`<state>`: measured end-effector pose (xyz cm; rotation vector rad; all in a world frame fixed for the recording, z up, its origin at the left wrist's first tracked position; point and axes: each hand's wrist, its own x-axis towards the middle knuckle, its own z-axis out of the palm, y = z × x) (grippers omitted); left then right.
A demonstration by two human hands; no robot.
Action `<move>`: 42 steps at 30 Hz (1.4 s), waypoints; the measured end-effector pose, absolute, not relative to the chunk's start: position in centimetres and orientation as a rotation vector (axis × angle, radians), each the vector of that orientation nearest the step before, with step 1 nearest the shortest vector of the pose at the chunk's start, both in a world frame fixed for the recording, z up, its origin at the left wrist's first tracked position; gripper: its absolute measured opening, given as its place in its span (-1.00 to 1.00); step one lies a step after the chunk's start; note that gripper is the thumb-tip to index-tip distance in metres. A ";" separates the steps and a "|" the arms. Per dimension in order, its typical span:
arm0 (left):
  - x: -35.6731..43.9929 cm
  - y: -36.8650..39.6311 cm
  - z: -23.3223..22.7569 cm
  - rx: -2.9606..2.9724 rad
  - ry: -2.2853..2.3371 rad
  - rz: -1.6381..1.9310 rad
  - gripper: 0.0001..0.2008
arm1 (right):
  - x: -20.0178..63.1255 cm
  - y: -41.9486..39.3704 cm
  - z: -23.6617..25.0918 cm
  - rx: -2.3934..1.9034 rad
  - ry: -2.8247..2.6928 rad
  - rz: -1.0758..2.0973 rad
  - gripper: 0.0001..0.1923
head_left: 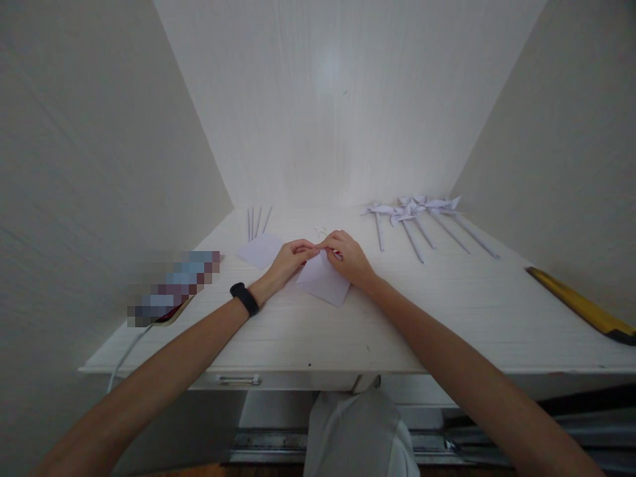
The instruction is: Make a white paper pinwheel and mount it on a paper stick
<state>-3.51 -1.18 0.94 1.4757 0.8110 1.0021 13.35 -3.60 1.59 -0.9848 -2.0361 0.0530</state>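
Note:
A white sheet of paper (pixel 325 283) lies on the desk in front of me, its upper part bent up under my fingers. My left hand (pixel 294 255), with a black band on the wrist, pinches the paper's far edge. Fingertips of my right hand (pixel 350 257) meet the left ones there, closed on the same edge. A small red patch shows beneath the right fingers; I cannot make out what it is. Just beyond the hands lie tiny thin curved pieces (pixel 320 232). Left of them is more flat white paper (pixel 259 250).
Several thin paper sticks (pixel 256 222) lie at the back left. Several white paper pinwheels (pixel 405 213) on sticks rest at the back right. A blurred-out device (pixel 181 285) with a white cable is at the left edge, a long yellow object (pixel 576 301) at the right. Walls enclose the desk (pixel 278 338).

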 end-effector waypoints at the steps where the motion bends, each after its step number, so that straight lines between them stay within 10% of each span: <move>1: -3.5 -1.1 0.9 1.477 0.802 1.018 -0.76 | 13.3 -3.7 1.6 -0.985 -2.035 0.052 -0.74; 42: -3.4 -0.6 0.7 1.994 0.891 1.033 -0.81 | 13.2 -2.7 0.4 -1.055 -2.088 0.076 -0.90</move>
